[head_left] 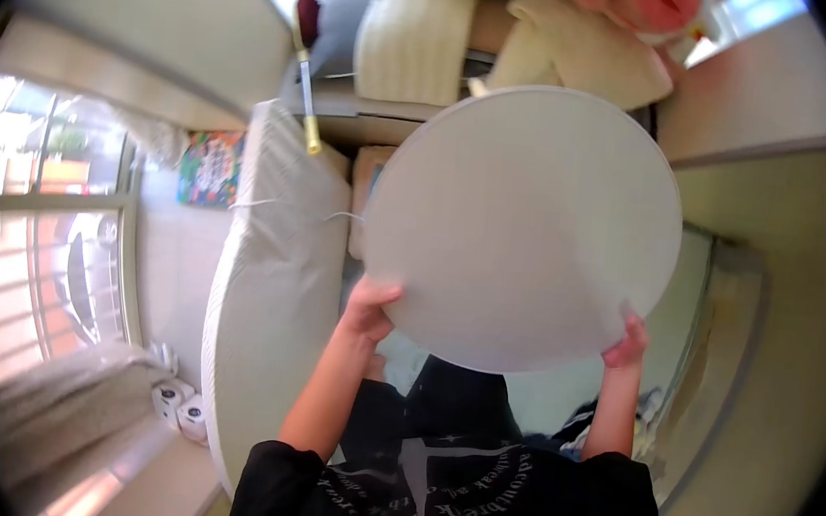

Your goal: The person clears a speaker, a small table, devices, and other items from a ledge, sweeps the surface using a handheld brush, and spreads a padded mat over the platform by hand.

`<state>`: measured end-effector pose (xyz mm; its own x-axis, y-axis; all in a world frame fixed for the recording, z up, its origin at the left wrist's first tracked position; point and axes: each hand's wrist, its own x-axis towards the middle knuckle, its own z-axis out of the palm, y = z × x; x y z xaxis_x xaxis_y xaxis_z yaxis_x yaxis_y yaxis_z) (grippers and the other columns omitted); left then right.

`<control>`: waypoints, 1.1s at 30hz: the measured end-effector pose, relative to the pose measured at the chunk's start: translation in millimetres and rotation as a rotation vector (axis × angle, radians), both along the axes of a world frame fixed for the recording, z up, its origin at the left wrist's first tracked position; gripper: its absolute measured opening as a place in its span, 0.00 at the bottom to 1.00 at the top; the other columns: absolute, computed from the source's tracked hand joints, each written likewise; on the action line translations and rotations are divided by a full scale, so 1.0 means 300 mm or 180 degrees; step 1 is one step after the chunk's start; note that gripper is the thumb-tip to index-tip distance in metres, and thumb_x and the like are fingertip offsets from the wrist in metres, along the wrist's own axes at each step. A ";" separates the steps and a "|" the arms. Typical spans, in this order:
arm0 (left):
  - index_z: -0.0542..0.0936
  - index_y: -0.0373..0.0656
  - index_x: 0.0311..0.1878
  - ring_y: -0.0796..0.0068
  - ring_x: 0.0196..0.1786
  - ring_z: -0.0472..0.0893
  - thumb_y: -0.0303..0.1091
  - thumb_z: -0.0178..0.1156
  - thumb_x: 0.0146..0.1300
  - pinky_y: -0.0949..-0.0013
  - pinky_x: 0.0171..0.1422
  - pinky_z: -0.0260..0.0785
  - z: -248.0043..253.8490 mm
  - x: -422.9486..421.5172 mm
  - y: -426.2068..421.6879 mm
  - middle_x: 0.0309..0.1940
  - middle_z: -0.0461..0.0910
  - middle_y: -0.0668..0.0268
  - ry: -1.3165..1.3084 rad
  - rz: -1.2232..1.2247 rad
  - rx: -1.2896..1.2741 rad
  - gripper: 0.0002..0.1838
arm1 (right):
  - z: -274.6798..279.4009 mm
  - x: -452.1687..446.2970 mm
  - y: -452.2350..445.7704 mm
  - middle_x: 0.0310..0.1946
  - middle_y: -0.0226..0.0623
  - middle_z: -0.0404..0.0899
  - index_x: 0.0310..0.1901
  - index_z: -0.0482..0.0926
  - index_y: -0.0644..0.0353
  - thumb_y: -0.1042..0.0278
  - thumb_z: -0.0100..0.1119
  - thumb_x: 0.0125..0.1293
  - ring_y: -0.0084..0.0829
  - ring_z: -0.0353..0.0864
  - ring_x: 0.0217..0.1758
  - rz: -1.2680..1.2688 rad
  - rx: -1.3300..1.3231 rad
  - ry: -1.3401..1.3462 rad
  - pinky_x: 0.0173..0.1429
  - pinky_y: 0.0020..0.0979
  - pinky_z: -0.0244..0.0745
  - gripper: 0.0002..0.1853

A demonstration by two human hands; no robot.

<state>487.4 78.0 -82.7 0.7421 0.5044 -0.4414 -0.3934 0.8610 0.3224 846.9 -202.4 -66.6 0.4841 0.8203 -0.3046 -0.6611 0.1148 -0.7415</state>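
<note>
Flat round white panel (pixel 526 219) before me, long white mattress (pixel 283 265) to its left

My left hand (pixel 374 306) is on the panel's lower left edge, my right hand (pixel 626 343) on its lower right. Beyond the far edge lies a cream ribbed cloth (pixel 414 39), with a grey cushion (pixel 341 27) on its left. A dark-red-headed brush with a long pale handle (pixel 305 24) is left of the cushion, near the mattress's far end. Left of the mattress are a multicoloured rectangular picture (pixel 211 169) and, nearer me, two white paper rolls (pixel 191 418).
</note>
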 end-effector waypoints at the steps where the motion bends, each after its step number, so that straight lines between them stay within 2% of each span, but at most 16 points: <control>1: 0.72 0.31 0.68 0.50 0.61 0.83 0.28 0.72 0.53 0.47 0.67 0.77 -0.042 0.076 -0.014 0.60 0.81 0.50 0.0005 -0.0239 -0.0123 0.38 | -0.016 0.022 -0.088 0.68 0.46 0.74 0.74 0.65 0.64 0.56 0.72 0.63 0.50 0.74 0.71 -0.0007 0.0039 0.0103 0.74 0.51 0.72 0.42; 2: 0.72 0.33 0.69 0.52 0.61 0.83 0.28 0.72 0.55 0.47 0.67 0.76 -0.084 0.152 -0.032 0.59 0.82 0.53 0.0024 -0.0448 -0.0221 0.36 | -0.032 0.039 -0.175 0.66 0.47 0.76 0.74 0.65 0.62 0.60 0.72 0.60 0.53 0.75 0.69 -0.0359 -0.0116 0.0038 0.73 0.54 0.72 0.42; 5: 0.71 0.35 0.70 0.58 0.61 0.82 0.30 0.73 0.57 0.54 0.68 0.75 -0.226 0.414 -0.091 0.60 0.80 0.55 0.0207 -0.0949 -0.0328 0.37 | -0.011 0.045 -0.337 0.66 0.48 0.76 0.74 0.66 0.62 0.67 0.67 0.60 0.53 0.75 0.70 -0.0993 -0.0787 0.0183 0.74 0.54 0.71 0.39; 6: 0.69 0.37 0.73 0.59 0.64 0.80 0.31 0.68 0.65 0.56 0.69 0.73 -0.287 0.500 -0.114 0.63 0.79 0.55 0.0555 -0.1150 -0.0094 0.34 | -0.047 0.052 -0.404 0.67 0.48 0.74 0.74 0.65 0.62 0.73 0.63 0.60 0.52 0.74 0.71 -0.1261 -0.0860 0.0238 0.75 0.53 0.69 0.38; 9: 0.65 0.42 0.77 0.60 0.68 0.77 0.39 0.60 0.74 0.57 0.76 0.66 -0.369 0.725 -0.172 0.66 0.78 0.56 0.1302 -0.1379 0.0194 0.32 | -0.070 0.054 -0.496 0.69 0.45 0.73 0.74 0.65 0.65 0.79 0.61 0.61 0.49 0.73 0.72 -0.1770 -0.1114 0.0299 0.77 0.48 0.67 0.37; 10: 0.61 0.45 0.81 0.61 0.71 0.74 0.45 0.51 0.80 0.59 0.79 0.61 -0.426 0.744 -0.184 0.68 0.76 0.55 0.1237 -0.1316 0.0108 0.31 | -0.070 0.051 -0.486 0.69 0.45 0.73 0.73 0.65 0.66 0.84 0.60 0.60 0.47 0.73 0.72 -0.2010 -0.1326 0.0225 0.76 0.45 0.68 0.37; 13: 0.60 0.50 0.82 0.60 0.69 0.77 0.48 0.46 0.81 0.56 0.79 0.61 -0.514 0.740 -0.185 0.69 0.76 0.54 0.1122 -0.1434 -0.0188 0.31 | -0.146 0.068 -0.408 0.67 0.44 0.75 0.72 0.67 0.67 0.86 0.62 0.60 0.42 0.75 0.70 -0.2083 -0.2028 -0.0310 0.74 0.43 0.69 0.36; 15: 0.62 0.50 0.81 0.59 0.68 0.78 0.49 0.46 0.81 0.56 0.78 0.62 -0.526 0.712 -0.180 0.68 0.77 0.54 0.1353 -0.1578 -0.0087 0.30 | -0.293 0.103 -0.388 0.59 0.42 0.81 0.66 0.71 0.71 0.84 0.66 0.61 0.35 0.81 0.61 -0.1932 -0.2743 -0.0746 0.68 0.35 0.73 0.30; 17: 0.64 0.51 0.80 0.58 0.68 0.78 0.49 0.46 0.81 0.56 0.77 0.63 -0.546 0.668 -0.177 0.68 0.78 0.54 0.1579 -0.1610 -0.0024 0.30 | -0.519 0.157 -0.418 0.58 0.41 0.82 0.66 0.74 0.71 0.82 0.60 0.64 0.33 0.81 0.61 -0.1503 -0.3071 -0.1325 0.67 0.35 0.74 0.26; 18: 0.65 0.51 0.80 0.58 0.68 0.78 0.49 0.46 0.81 0.57 0.77 0.63 -0.567 0.637 -0.180 0.67 0.78 0.54 0.1696 -0.1604 -0.0015 0.29 | -0.611 0.181 -0.393 0.56 0.44 0.84 0.68 0.75 0.65 0.84 0.56 0.63 0.36 0.83 0.60 -0.1423 -0.3008 -0.2104 0.66 0.36 0.75 0.29; 21: 0.66 0.47 0.79 0.56 0.68 0.77 0.49 0.49 0.79 0.56 0.77 0.63 -0.613 0.544 -0.180 0.68 0.76 0.50 0.2045 -0.1479 -0.0104 0.30 | -0.843 0.278 -0.358 0.55 0.50 0.85 0.69 0.76 0.58 0.87 0.52 0.60 0.45 0.85 0.58 -0.1005 -0.3384 -0.3286 0.64 0.38 0.77 0.33; 24: 0.66 0.44 0.79 0.54 0.68 0.77 0.50 0.49 0.79 0.55 0.78 0.62 -0.673 0.442 -0.184 0.69 0.75 0.48 0.2277 -0.1339 -0.0183 0.32 | -1.029 0.386 -0.332 0.53 0.52 0.84 0.68 0.78 0.52 0.87 0.52 0.59 0.52 0.84 0.55 -0.0898 -0.3711 -0.3467 0.61 0.41 0.78 0.34; 28: 0.65 0.49 0.79 0.57 0.68 0.78 0.47 0.43 0.81 0.56 0.77 0.64 -0.773 0.318 -0.206 0.68 0.77 0.54 0.2641 -0.1325 -0.0323 0.28 | -1.305 0.506 -0.259 0.47 0.50 0.84 0.68 0.78 0.50 0.84 0.55 0.59 0.52 0.83 0.51 -0.1135 -0.3912 -0.3897 0.57 0.46 0.78 0.34; 30: 0.65 0.48 0.79 0.57 0.68 0.78 0.47 0.42 0.81 0.56 0.77 0.64 -0.817 0.285 -0.223 0.68 0.77 0.54 0.2748 -0.1407 -0.0318 0.29 | -1.423 0.549 -0.203 0.44 0.50 0.84 0.68 0.78 0.48 0.83 0.57 0.58 0.52 0.83 0.49 -0.1125 -0.4202 -0.3905 0.56 0.47 0.78 0.34; 33: 0.63 0.44 0.80 0.55 0.68 0.78 0.46 0.43 0.80 0.55 0.77 0.64 -0.852 0.244 -0.256 0.69 0.76 0.51 0.2847 -0.1432 -0.0452 0.30 | -1.514 0.547 -0.084 0.54 0.48 0.85 0.70 0.77 0.46 0.81 0.56 0.57 0.53 0.84 0.56 -0.0939 -0.4586 -0.3384 0.61 0.45 0.78 0.36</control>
<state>560.5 1.3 -338.4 0.2177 0.1588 -0.9630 0.3131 0.9232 0.2231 1011.0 -227.6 -520.7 0.9894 0.0838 -0.1187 0.0293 -0.9152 -0.4020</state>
